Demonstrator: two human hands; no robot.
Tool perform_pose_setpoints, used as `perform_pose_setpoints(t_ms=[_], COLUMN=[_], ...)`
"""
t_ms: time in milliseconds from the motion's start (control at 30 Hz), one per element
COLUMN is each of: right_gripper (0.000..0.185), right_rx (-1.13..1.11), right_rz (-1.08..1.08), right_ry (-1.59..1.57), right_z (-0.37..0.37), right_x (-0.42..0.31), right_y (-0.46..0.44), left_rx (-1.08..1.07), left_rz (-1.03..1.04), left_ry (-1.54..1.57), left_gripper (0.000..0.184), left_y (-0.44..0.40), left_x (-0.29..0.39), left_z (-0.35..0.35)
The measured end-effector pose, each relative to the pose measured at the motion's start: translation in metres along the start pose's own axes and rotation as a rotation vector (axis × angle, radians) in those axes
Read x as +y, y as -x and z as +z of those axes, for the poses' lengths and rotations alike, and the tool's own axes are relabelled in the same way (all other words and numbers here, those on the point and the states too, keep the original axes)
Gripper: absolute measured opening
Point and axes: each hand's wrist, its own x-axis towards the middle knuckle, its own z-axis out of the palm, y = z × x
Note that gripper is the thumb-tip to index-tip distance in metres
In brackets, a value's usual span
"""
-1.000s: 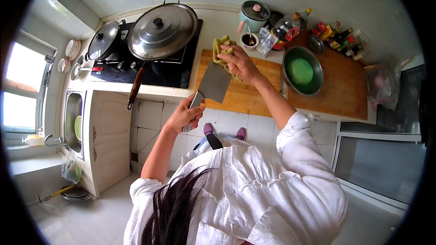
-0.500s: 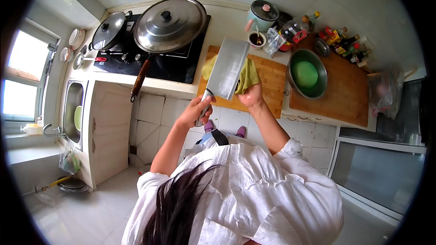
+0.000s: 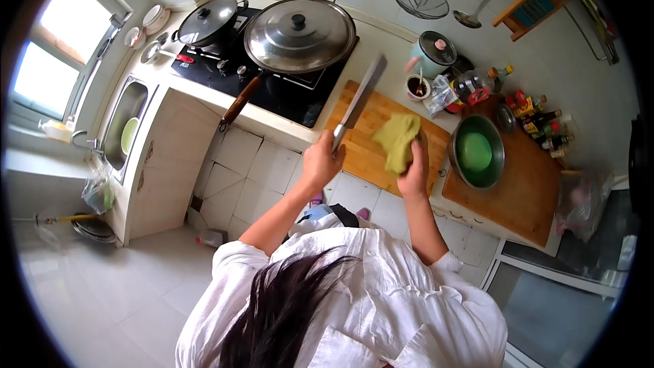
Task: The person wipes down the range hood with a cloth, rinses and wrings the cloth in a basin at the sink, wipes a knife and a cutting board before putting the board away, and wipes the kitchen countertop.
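Note:
My left hand [image 3: 321, 161] is closed round the handle of a cleaver [image 3: 364, 93], whose blade points up and away and shows nearly edge-on. In my right hand [image 3: 414, 174] is a yellow-green cloth [image 3: 397, 138], bunched in the fingers and hanging to the left. A gap separates the cloth from the blade. Both hands are above the near part of a light wooden cutting board [image 3: 363, 161] on the counter.
A lidded wok [image 3: 300, 35] and a smaller lidded pan [image 3: 210, 22] stand on the black stove [image 3: 293, 99]. Right of the board are a metal bowl [image 3: 499, 163] with something green inside, a small sauce cup [image 3: 417, 87], a pale blue cooker [image 3: 436, 52] and several bottles. The sink [image 3: 136, 99] is at left.
The cloth has come away from behind the blade and moved right with my right hand. My left hand has turned the cleaver from broadside to nearly edge-on. The camera view has shifted.

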Motion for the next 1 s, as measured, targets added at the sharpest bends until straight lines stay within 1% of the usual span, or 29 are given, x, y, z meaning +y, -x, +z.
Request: perform_pose_setpoints(t_ms=[33, 67, 133, 167, 200, 233, 267, 300, 333, 400, 433, 467, 533, 600, 667, 733, 767, 800, 867, 900, 933, 1000], right_gripper=[0.052, 0.057, 0.056, 0.055, 0.054, 0.044, 0.044, 0.040, 0.038, 0.036, 0.036, 0.037, 0.037, 0.040, 0.043, 0.046, 0.046, 0.046, 0.045, 0.045, 0.042, 0.040], right_rx=[0.031, -0.019, -0.004, -0.092, -0.183, -0.116, -0.121, -0.208, -0.232, -0.281, -0.101, 0.071, 0.169, 0.175, 0.212, 0.304, 0.341, 0.325, 0.420, 0.413, 0.433, 0.450], right_rz=[-0.064, -0.088, 0.011, 0.059, 0.113, 0.194, 0.204, 0.145, 0.175, 0.235, 0.399, 0.559, 0.524, 0.512, 0.476, 0.470, 0.462, 0.466, 0.441, 0.444, 0.449, 0.453], right_ry=[0.041, 0.079, 0.273, 0.264, 0.253, 0.231, 0.232, 0.321, 0.334, 0.364, 0.009, -0.347, -0.386, -0.449, -0.424, -0.379, -0.381, -0.416, -0.391, -0.392, -0.396, -0.398], right_z=[0.011, 0.024, 0.025, 0.019, 0.025, 0.030, 0.021, 0.004, -0.009, -0.035, -0.042, -0.046, -0.054, -0.069, -0.080, -0.083, -0.090, -0.094, -0.099, -0.095, -0.092, -0.081], right_x=[0.002, 0.007, 0.032, 0.048, 0.057, 0.052, 0.064, 0.086, 0.092, 0.105, 0.101, 0.097, 0.090, 0.085, 0.082, 0.076, 0.078, 0.079, 0.086, 0.088, 0.090, 0.095], right_y=[-0.009, -0.014, -0.014, -0.009, -0.001, 0.004, 0.006, 0.002, 0.000, -0.003, 0.002, 0.004, 0.003, 0.003, 0.005, 0.006, 0.004, 0.002, -0.006, -0.009, -0.013, -0.018], left_rx=[-0.095, -0.092, -0.046, 0.004, 0.014, 0.010, 0.008, 0.006, 0.006, 0.043, 0.003, 0.014, 0.030, 0.082, 0.099, 0.095, 0.097, 0.097, 0.189, 0.246, 0.251, 0.437], left_rz=[-0.054, -0.062, -0.017, -0.012, -0.021, -0.037, -0.064, -0.093, -0.094, -0.177, -0.213, -0.221, -0.277, -0.315, -0.313, -0.347, -0.405, -0.462, -0.607, -0.639, -0.642, -0.722], left_ry=[-0.032, -0.031, -0.031, -0.046, -0.047, -0.065, -0.083, -0.096, -0.096, -0.119, -0.118, -0.120, -0.211, -0.238, -0.304, -0.341, -0.364, -0.386, -0.371, -0.378, -0.381, -0.384], left_gripper=[0.029, 0.029, 0.035, 0.041, 0.041, 0.042, 0.043, 0.045, 0.045, 0.046, 0.040, 0.040, 0.046, 0.043, 0.040, 0.036, 0.034, 0.032, 0.031, 0.032, 0.032, 0.032], left_y=[-0.001, 0.002, 0.007, 0.006, 0.004, 0.002, 0.004, 0.007, 0.011, 0.017, 0.017, 0.021, 0.035, 0.053, 0.072, 0.095, 0.103, 0.109, 0.116, 0.114, 0.108, 0.086], left_x=[0.002, 0.004, 0.007, -0.004, -0.014, -0.021, -0.030, -0.049, -0.060, -0.079, -0.080, -0.088, -0.117, -0.145, -0.177, -0.211, -0.221, -0.230, -0.247, -0.255, -0.268, -0.300], left_z=[-0.003, 0.000, 0.009, 0.016, 0.014, 0.014, 0.013, 0.012, 0.017, 0.017, 0.015, 0.013, 0.010, 0.001, -0.014, -0.030, -0.039, -0.047, -0.058, -0.065, -0.069, -0.076])
